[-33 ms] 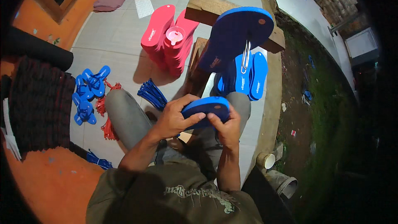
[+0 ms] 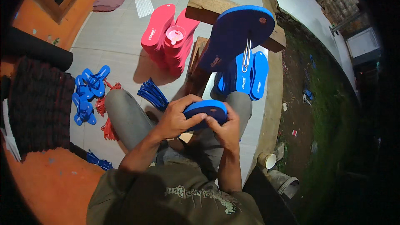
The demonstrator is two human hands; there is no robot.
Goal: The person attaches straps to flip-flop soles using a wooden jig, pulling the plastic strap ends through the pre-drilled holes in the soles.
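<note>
Both hands grip a flip-flop sole (image 2: 196, 109), dark navy on its face with a bright blue edge, above my lap. My left hand (image 2: 177, 118) wraps its left side, thumb on the dark face. My right hand (image 2: 227, 128) closes round the right side, its thumb near a small round mark. The sole looks bent between them; its lower end is hidden. Beyond my hands, another navy sole (image 2: 233, 37) rests tilted against a wooden stand (image 2: 208, 7), a looped metal piece (image 2: 247, 56) at its face. Left of my left hand lies a bundle of blue straps (image 2: 152, 93).
Stacked red soles (image 2: 156, 31) carry a small round container (image 2: 175, 36). Blue soles (image 2: 259, 75) lie beneath the stand. At left are finished blue flip-flops (image 2: 85, 110), red straps (image 2: 109, 130) and a dark stack of sheets (image 2: 39, 104). The tiled floor ends at a ledge (image 2: 273, 116).
My right hand has shifted slightly left, and the right end of the held sole has come in a little with it. My left hand keeps its place.
</note>
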